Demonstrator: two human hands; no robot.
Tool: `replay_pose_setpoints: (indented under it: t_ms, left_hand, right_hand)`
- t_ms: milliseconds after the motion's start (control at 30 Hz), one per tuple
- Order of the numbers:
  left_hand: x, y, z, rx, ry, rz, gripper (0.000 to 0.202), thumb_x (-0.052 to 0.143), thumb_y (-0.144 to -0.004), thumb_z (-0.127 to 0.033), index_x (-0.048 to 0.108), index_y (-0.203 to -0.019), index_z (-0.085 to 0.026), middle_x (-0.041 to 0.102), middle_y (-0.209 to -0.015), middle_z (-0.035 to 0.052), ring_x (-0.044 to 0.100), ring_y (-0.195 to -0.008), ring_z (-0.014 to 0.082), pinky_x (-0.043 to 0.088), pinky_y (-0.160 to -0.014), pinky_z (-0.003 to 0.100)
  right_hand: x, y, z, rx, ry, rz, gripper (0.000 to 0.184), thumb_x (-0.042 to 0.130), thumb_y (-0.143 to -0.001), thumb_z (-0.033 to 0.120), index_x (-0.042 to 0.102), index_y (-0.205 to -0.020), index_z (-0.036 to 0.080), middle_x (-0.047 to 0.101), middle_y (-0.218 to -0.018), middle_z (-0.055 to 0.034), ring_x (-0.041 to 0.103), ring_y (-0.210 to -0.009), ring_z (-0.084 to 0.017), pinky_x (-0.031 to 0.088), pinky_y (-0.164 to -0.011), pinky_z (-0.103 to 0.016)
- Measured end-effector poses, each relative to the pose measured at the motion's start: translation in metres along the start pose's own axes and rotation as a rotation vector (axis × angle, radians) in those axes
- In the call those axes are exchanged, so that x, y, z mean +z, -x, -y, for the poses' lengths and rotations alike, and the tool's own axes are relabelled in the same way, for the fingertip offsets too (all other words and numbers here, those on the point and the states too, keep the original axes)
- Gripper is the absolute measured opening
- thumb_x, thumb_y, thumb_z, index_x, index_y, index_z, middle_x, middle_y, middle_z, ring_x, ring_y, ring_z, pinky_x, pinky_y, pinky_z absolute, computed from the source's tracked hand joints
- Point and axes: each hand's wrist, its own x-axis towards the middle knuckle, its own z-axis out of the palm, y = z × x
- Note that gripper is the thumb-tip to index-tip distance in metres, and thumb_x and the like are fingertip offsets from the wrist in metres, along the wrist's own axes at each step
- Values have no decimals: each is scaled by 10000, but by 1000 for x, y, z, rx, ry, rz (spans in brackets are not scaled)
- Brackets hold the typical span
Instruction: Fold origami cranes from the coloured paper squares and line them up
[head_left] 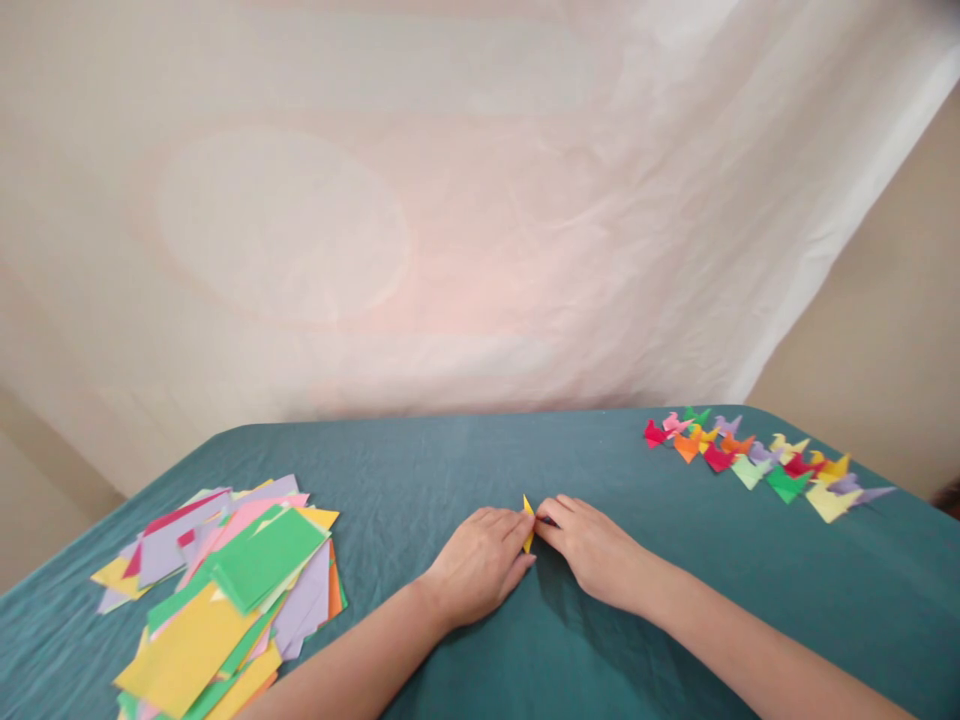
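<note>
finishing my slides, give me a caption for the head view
Left hand and right hand at a yellow folded paper, between loose coloured sheets and paper birds.

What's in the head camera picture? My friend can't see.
A person's left hand and right hand touch a small yellow folded paper at a teal-covered table. A pile of colorful paper lies at left; little paper birds are at right.

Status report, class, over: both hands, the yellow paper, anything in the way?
Left hand and right hand both touching small yellow paper, between them. Loose sheets to the left, folded birds to the right, both apart from the hands.
</note>
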Motion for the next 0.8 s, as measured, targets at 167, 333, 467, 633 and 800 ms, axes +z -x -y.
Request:
replay_pose_setpoints:
  t_ms: [167, 333, 467, 633, 800]
  left_hand:
    - [1, 0, 0, 14, -10, -1, 358, 402, -906, -318, 450, -1220, -153, 561, -1183, 103, 509, -1104, 210, 395, -948, 369]
    - [1, 0, 0, 9, -16, 1, 347, 402, -907, -315, 467, -1209, -159, 562, -1175, 101, 513, -1094, 214, 400, -940, 371]
    - [1, 0, 1, 8, -18, 18, 349, 412, -903, -305, 464, -1216, -160, 558, -1179, 98, 511, -1091, 217, 400, -936, 368]
    - [-1, 0, 0, 4, -14, 19, 341, 406, -906, -315, 468, -1212, -177, 558, -1173, 93, 515, -1082, 217, 402, -928, 370]
    - [-2, 0, 0, 1, -16, 30, 319, 420, -900, -307, 485, -1184, -176, 567, -1143, 88, 520, -1063, 220, 410, -915, 367]
  right_hand:
    - [-3, 1, -2, -6, -47, 11, 335, 427, -825, 57, 562, -1111, 168, 546, -965, -76, 476, -862, -184, 415, -780, -314]
    - [-7, 1, -5, 7, -98, 19, 325, 416, -840, 72, 585, -1095, 181, 560, -994, -73, 492, -894, -183, 417, -800, -322]
    - [-2, 1, -12, 9, -203, -2, 321, 371, -862, 67, 615, -1041, 176, 584, -994, -62, 515, -909, -170, 426, -818, -298]
    - [11, 0, -16, 89, -260, -147, 392, 344, -822, 16, 596, -1079, 170, 585, -987, -63, 537, -885, -159, 446, -799, -292]
    - [13, -1, -10, 31, -177, -152, 358, 367, -877, 88, 549, -1167, 192, 566, -996, -78, 505, -895, -185, 439, -794, -327]
